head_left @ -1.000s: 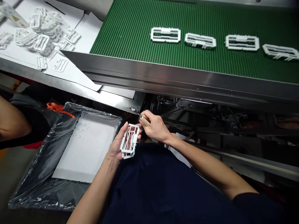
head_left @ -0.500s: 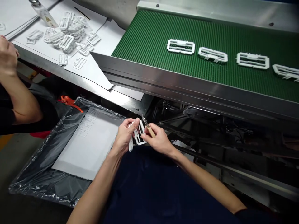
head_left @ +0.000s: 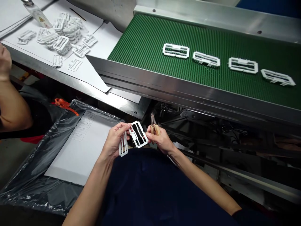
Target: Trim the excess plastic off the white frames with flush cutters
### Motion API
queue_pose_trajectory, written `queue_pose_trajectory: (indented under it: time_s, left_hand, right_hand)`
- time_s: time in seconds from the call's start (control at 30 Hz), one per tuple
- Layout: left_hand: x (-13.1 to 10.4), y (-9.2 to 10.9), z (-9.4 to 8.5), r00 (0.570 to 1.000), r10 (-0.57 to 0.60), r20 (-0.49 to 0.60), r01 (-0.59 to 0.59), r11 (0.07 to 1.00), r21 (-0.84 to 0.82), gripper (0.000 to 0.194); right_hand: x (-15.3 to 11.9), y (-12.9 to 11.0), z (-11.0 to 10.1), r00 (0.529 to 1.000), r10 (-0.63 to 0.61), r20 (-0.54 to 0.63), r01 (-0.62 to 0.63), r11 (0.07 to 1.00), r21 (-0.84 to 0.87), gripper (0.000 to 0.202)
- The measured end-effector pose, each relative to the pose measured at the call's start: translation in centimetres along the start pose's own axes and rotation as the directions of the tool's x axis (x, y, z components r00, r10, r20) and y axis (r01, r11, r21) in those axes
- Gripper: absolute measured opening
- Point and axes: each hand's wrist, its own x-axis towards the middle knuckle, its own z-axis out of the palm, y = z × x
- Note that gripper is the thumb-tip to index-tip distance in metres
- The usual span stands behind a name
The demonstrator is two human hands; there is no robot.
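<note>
My left hand [head_left: 114, 139] is closed on white plastic frames: one frame [head_left: 138, 134] is pinched between thumb and fingers with its face turned up, and another [head_left: 123, 145] hangs lower, against the palm side. Small cutting pliers [head_left: 154, 125] with pale handles are in my right hand [head_left: 160, 139], their jaws pointing up and away from the frames. The fingertips of that hand are at the right edge of the face-up frame. Several more white frames [head_left: 176, 51] lie in a row on the green conveyor belt [head_left: 145, 40].
Piled white frames [head_left: 62, 44] lie on the paper-covered table [head_left: 96, 73] at upper left, near a clear bottle [head_left: 39, 15]. Below, a plastic-lined box [head_left: 21, 185] holds a paper sheet [head_left: 70, 160] and an orange strap [head_left: 63, 103]. Another person's arm [head_left: 11, 100] is at far left.
My hands have moved slightly apart. The face-up frame has turned flatter toward the camera, and the pliers have come away from it. The view has shifted, bringing the rightmost belt frame fully in.
</note>
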Motion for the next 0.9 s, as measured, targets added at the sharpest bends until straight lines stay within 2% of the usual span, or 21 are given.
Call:
queue_pose_trajectory:
  time_s: [0.37, 0.43, 0.5, 0.57, 0.63, 0.7, 0.77, 0.83, 0.9]
  left_hand:
    - [0.4, 0.0, 0.0, 1.0, 0.007, -0.021, -0.007, 0.999, -0.036, 0.018]
    - [0.6, 0.0, -0.1, 0.999, -0.01, -0.032, 0.009, 0.999, -0.043, 0.018]
    - [0.9, -0.1, -0.3, 0.998, -0.043, -0.048, 0.039, 0.997, -0.072, 0.018]
    - [1.3, -0.3, -0.4, 0.996, -0.079, -0.051, 0.071, 0.987, -0.142, 0.024]
    - [1.7, -0.7, -0.4, 0.994, -0.094, -0.058, 0.079, 0.972, -0.223, 0.031]
    - [2.0, -1.2, -0.3, 0.992, -0.087, -0.091, 0.058, 0.956, -0.286, 0.031]
    - [2.4, -2.0, -0.2, 0.987, -0.079, -0.143, 0.028, 0.945, -0.327, 0.029]
    - [2.8, -2.8, -0.2, 0.981, -0.076, -0.181, 0.007, 0.935, -0.354, 0.025]
    - [3.2, -3.5, -0.6, 0.974, -0.084, -0.212, -0.006, 0.921, -0.39, 0.02]
  right_hand:
    - [0.0, 0.2, 0.0, 1.0, 0.003, -0.011, -0.003, 0.999, 0.039, 0.031]
    - [0.1, 0.1, 0.1, 0.999, -0.032, -0.027, 0.031, 0.999, -0.037, 0.03]
    - [0.1, -0.2, 0.5, 0.994, -0.092, -0.064, 0.078, 0.978, -0.194, 0.025]
    - [0.1, -0.6, 1.0, 0.981, -0.171, -0.09, 0.122, 0.909, -0.399, 0.018]
    - [0.2, -0.9, 1.8, 0.962, -0.269, -0.053, 0.185, 0.781, -0.596, 0.013]
    - [0.5, -0.9, 2.9, 0.936, -0.347, 0.058, 0.274, 0.615, -0.739, 0.016]
    - [0.9, -0.5, 4.2, 0.921, -0.342, 0.185, 0.342, 0.487, -0.804, 0.017]
    - [1.3, 0.0, 5.3, 0.928, -0.268, 0.258, 0.359, 0.466, -0.808, 0.013]
    - [1.8, 0.5, 6.2, 0.955, -0.201, 0.218, 0.292, 0.516, -0.805, 0.01]
